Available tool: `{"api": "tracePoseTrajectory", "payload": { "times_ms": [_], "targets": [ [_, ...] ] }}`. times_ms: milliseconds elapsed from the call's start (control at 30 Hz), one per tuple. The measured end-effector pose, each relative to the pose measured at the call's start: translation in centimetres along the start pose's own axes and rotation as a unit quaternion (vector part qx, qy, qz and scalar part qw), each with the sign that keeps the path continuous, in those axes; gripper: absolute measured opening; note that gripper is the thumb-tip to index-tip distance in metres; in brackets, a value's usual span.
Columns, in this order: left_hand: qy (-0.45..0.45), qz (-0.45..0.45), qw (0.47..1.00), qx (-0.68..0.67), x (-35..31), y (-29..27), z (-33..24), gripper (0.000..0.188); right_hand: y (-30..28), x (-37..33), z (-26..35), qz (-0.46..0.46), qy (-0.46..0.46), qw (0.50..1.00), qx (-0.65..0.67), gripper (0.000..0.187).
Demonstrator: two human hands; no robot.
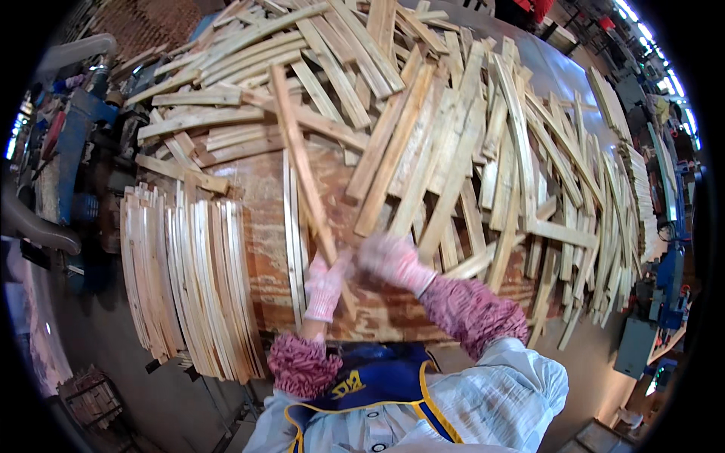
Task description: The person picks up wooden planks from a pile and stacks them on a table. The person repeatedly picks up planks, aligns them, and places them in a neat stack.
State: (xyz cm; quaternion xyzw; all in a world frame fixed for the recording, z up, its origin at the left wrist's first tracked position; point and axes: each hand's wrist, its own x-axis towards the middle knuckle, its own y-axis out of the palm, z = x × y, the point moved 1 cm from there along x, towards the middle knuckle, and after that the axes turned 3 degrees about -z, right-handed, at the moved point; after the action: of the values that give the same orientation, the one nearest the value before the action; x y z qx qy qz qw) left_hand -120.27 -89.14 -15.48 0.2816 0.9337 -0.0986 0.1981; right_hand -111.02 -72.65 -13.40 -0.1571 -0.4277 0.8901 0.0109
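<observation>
My left hand point(326, 287), in a pale pink glove, is closed around a long wooden strip point(298, 151). The strip slants away from me, its far end over the heap and its near end passing below my hand. Just to the right is my right hand point(394, 261), in a matching glove; motion smears its fingers, so whether they grip anything is unclear. It is close to the near ends of several loose strips point(396, 177). Beside the held strip, thin pale strips point(292, 226) lie on the worn plywood tabletop point(260, 177).
A neat row of wooden strips point(189, 279) stands along the table's left side. Jumbled strips point(332, 68) cover the far side, and more point(581, 219) spread over the right edge. Blue machinery point(72, 162) is at the left; a grey-blue cabinet point(636, 346) stands at the right.
</observation>
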Motion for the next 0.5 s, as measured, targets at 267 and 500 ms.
{"api": "tracePoseTrajectory", "payload": {
  "times_ms": [267,500],
  "targets": [
    [-0.058,0.019,0.992,-0.106,-2.1,-2.4,-0.2,0.045,-22.2,21.0,-10.0,-0.34,0.313,0.884,-0.074,0.062],
    [-0.072,0.081,0.974,-0.201,-1.4,-0.1,-2.4,0.035,-20.3,19.0,-14.7,-0.349,0.244,0.896,0.126,0.083]
  ]
}}
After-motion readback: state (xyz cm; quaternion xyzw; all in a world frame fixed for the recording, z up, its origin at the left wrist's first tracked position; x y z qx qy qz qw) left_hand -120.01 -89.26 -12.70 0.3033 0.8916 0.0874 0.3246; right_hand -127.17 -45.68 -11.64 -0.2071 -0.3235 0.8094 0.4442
